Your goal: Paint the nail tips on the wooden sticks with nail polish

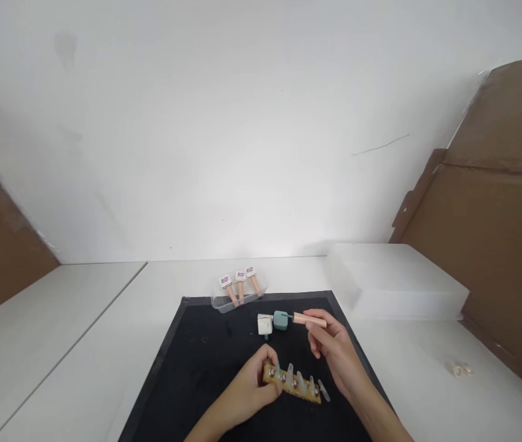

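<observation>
My left hand [261,380] grips one end of a yellow strip [306,393] with metal studs. Several clear nail tips [301,382] stand up along it, and a teal nail tip [278,369] is at the end by my fingers. Between the thumb and fingers of my right hand [332,344] is a nail polish brush [309,320] with a pink handle. Its dark bristle end points left at the teal nail polish bottle [280,320]; whether it touches the bottle I cannot tell. A white block-like piece [264,325] sits against the bottle's left side.
A clear plastic tray [228,307] behind the black mat [196,356] holds three nail polish bottles [241,277] with pink caps. At the right stands a white box [399,288]; small beige rings [461,369] lie on the white table. Brown cardboard [500,233] rises at the right.
</observation>
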Available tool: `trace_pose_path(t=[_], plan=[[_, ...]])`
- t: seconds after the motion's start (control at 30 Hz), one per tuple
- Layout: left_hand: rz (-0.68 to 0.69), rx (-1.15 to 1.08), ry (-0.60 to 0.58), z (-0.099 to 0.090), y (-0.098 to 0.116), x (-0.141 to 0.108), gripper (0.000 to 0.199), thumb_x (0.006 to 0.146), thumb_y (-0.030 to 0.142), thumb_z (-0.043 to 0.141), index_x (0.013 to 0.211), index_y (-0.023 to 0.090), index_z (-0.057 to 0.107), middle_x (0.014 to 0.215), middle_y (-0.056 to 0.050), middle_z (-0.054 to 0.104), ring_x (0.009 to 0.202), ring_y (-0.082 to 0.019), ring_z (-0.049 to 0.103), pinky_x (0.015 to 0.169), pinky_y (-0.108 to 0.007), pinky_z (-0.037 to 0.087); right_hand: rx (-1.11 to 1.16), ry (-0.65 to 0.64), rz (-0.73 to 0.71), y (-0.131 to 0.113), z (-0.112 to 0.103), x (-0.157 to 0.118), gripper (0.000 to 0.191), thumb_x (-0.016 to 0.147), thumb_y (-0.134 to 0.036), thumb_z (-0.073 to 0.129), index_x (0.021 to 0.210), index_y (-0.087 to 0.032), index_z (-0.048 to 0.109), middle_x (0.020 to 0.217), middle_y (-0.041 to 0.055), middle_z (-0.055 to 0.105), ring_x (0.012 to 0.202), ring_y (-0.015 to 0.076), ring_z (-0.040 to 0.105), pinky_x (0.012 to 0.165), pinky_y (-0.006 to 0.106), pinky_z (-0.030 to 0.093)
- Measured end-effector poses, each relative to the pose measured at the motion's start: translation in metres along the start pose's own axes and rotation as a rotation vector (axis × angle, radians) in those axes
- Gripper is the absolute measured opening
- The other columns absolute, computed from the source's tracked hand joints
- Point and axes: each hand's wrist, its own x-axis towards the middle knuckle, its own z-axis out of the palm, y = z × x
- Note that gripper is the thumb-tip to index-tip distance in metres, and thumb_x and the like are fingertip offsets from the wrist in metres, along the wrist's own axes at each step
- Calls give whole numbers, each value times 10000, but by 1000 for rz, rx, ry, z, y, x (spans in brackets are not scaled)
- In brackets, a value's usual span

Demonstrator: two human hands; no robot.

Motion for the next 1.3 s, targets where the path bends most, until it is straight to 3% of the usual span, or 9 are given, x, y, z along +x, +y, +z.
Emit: trace_pose_path(t=[0.17, 0.37, 0.47, 0.63, 0.8, 0.9, 1.3], plan=[[-56, 41, 110, 10, -9, 7, 238, 695, 265, 619, 838, 188, 446, 584, 97, 401, 416, -28, 287, 388, -165, 252, 26, 9, -12, 1, -2, 1, 296, 683, -388, 751, 848, -170, 638, 482, -67, 453, 437, 71, 390, 392, 162, 310], [-32, -21, 82, 10, -11, 9, 329, 680, 413, 664, 811, 178, 474, 631, 76, 443, 421, -31, 382, 392, -187, 423, 57, 2, -7, -2, -1, -1, 305, 705, -453, 715, 746, -163, 628, 501, -51, 469, 428, 73, 395, 384, 171, 304], [-11, -55, 82, 11, -10, 9, 340, 695, 448, 650, 803, 180, 470, 622, 79, 448, 415, -29, 415, 414, -192, 453, 44, -40, -2, -3, -1, -2, 309, 714, -449, 711, 746, -148, 648, 464, -49, 456, 428, 78, 376, 391, 178, 307], [-24, -153, 96, 11, -5, 7, 320, 673, 409, 679, 756, 178, 475, 487, 100, 434, 374, -41, 427, 398, -180, 446, 95, -107, 10, -2, -3, -2, 276, 732, -418, 709, 801, -157, 654, 510, -34, 489, 454, 90, 406, 409, 189, 318], [-53, -410, 129, 8, 1, 3, 333, 636, 379, 712, 707, 184, 451, 472, 106, 414, 366, -27, 368, 402, -216, 486, 112, -148, -39, 3, -2, -1, 246, 714, -366, 738, 653, -174, 596, 548, -48, 467, 435, 66, 380, 404, 183, 320], [-58, -520, 134, 7, 4, 1, 324, 645, 374, 715, 728, 182, 468, 482, 103, 409, 381, -23, 362, 409, -207, 490, 30, -188, -35, 4, -1, -3, 216, 734, -379, 718, 742, -175, 648, 540, -47, 468, 432, 65, 379, 406, 182, 327], [-64, -577, 117, 10, 5, 0, 270, 641, 317, 719, 726, 169, 510, 462, 97, 401, 378, -27, 368, 399, -204, 494, -175, -339, -33, 5, -1, -9, 196, 737, -366, 705, 749, -173, 680, 596, -35, 487, 462, 75, 382, 431, 197, 303]])
